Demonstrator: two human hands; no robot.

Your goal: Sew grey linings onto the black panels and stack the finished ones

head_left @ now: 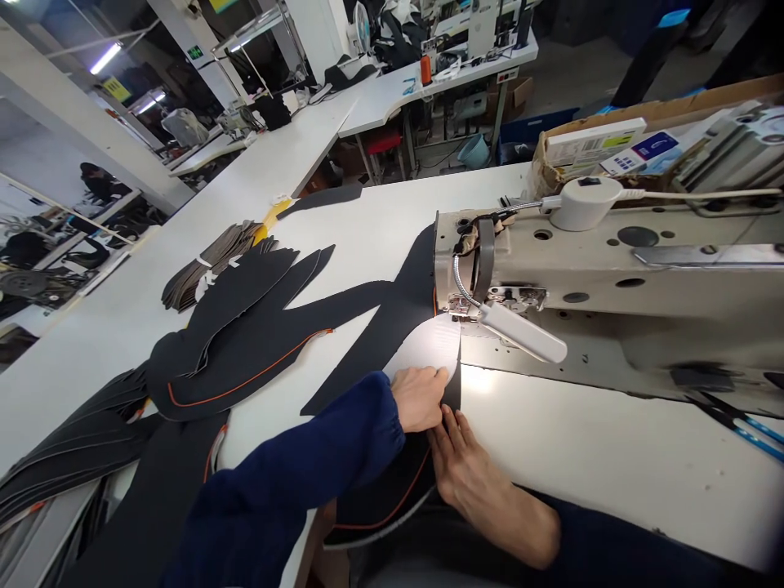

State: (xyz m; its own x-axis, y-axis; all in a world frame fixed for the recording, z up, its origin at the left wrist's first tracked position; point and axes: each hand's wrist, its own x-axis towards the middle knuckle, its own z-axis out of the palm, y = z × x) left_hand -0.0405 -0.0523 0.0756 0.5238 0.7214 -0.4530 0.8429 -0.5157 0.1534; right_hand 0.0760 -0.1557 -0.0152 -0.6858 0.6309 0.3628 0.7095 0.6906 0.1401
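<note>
A black fabric panel [361, 367] with a pale underside lies folded at the needle end of a sewing machine [588, 245]. My left hand [421, 398] is closed on the panel's edge, fingers curled, just in front of the presser foot area. Right beside it, my right hand [469, 465] rests with its fingers stretched out over the same fabric. Orange piping [404, 502] runs along the part that hangs toward my lap. A white lamp [523, 332] on a bendable metal neck lights the sewing spot. The needle itself is too small to make out.
Stacked black panels [238, 327] with orange piping lie at left, near a tied bundle of grey-brown pieces [211, 265]. Blue-handled scissors [744, 425] lie at the right edge. A cardboard box [539, 167] stands behind the machine. More sewing tables [380, 102] stand beyond.
</note>
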